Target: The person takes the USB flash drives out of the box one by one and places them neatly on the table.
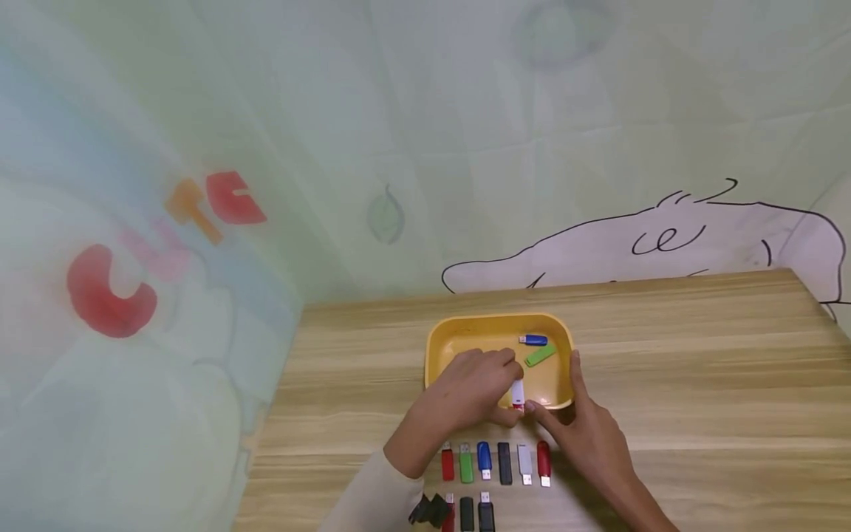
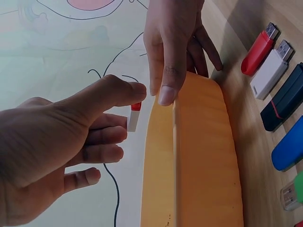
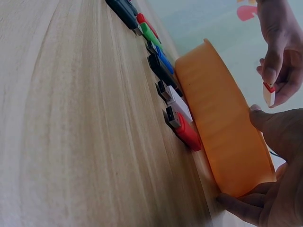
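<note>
Over the near side of a yellow plastic tray point(image 1: 492, 318), my left hand point(image 1: 462, 391) pinches a white and red USB stick point(image 1: 518, 393) between thumb and fingers. The stick's red end shows by the thumb in the left wrist view. My right hand point(image 1: 595, 432) grips the tray's near right corner, thumb on the rim and other fingers along the outer wall point(image 3: 232, 127). A blue USB stick point(image 1: 534, 340) and a green USB stick point(image 1: 541, 355) lie inside the tray at the right. My left hand hides part of the tray floor.
In front of the tray, several USB sticks lie in a row on the wooden table point(image 1: 698, 355), from a red one point(image 1: 448, 464) to a dark red one point(image 1: 544, 463). A second row, with a black stick point(image 1: 467, 513), is nearer. A printed curtain point(image 1: 465, 148) hangs behind.
</note>
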The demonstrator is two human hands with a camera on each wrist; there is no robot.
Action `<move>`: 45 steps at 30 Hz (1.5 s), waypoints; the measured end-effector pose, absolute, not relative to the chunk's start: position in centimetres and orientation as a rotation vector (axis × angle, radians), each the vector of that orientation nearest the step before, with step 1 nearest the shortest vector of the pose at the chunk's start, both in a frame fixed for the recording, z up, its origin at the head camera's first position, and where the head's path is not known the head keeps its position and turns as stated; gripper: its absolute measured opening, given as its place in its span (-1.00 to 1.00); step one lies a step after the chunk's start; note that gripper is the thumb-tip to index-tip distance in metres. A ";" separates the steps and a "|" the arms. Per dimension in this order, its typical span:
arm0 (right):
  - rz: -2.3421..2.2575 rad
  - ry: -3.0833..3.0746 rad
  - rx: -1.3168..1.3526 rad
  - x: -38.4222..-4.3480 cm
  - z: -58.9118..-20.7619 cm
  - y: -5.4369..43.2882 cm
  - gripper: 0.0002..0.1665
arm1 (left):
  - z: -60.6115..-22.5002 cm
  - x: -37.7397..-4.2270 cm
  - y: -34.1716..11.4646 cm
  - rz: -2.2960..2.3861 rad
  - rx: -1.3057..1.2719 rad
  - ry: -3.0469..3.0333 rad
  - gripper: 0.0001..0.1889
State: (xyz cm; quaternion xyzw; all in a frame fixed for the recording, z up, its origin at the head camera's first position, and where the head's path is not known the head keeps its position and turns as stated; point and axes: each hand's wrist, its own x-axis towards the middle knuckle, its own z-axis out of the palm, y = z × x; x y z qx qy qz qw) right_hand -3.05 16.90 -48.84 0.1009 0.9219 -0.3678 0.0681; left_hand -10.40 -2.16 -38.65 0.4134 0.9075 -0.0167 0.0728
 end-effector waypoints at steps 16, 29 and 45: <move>-1.105 2.752 0.317 -3.3 -48.8 16.8 0.51 | -39.1 -8.1 -3.5 0.010 1.149 2.720 -0.45; -1.116 2.763 0.307 -3.4 -49.0 17.0 0.51 | -39.3 -6.8 -4.4 0.022 1.186 2.710 -0.47; -1.129 2.756 0.314 -3.1 -49.1 17.0 0.48 | -40.4 -5.1 -5.1 0.075 1.284 2.733 -0.52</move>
